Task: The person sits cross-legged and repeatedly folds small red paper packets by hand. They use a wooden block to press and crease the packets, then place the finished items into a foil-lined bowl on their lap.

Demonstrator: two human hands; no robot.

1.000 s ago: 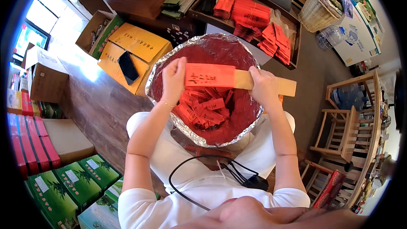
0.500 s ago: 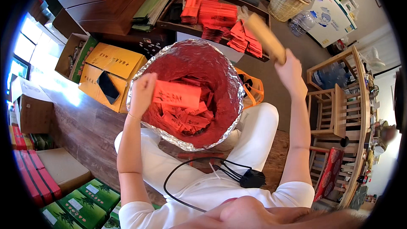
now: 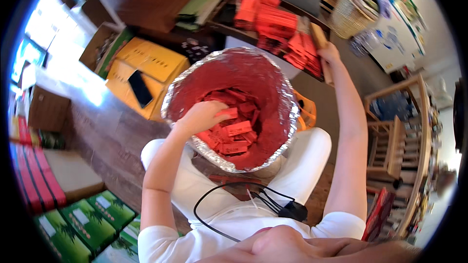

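Red packet (image 3: pixel 229 113) under left hand (image 3: pixel 204 117) fingers, inside foil bowl (image 3: pixel 287 92).

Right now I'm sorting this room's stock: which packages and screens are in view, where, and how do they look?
Red packets: small flat rectangles, in the foil-lined bag under the left hand.
Yellow boxes: flat, on the floor left of the bag.
Phone: dark screen, lying on the yellow boxes.
Green boxes: bottom left.
Red packs: stacked beyond the bag.
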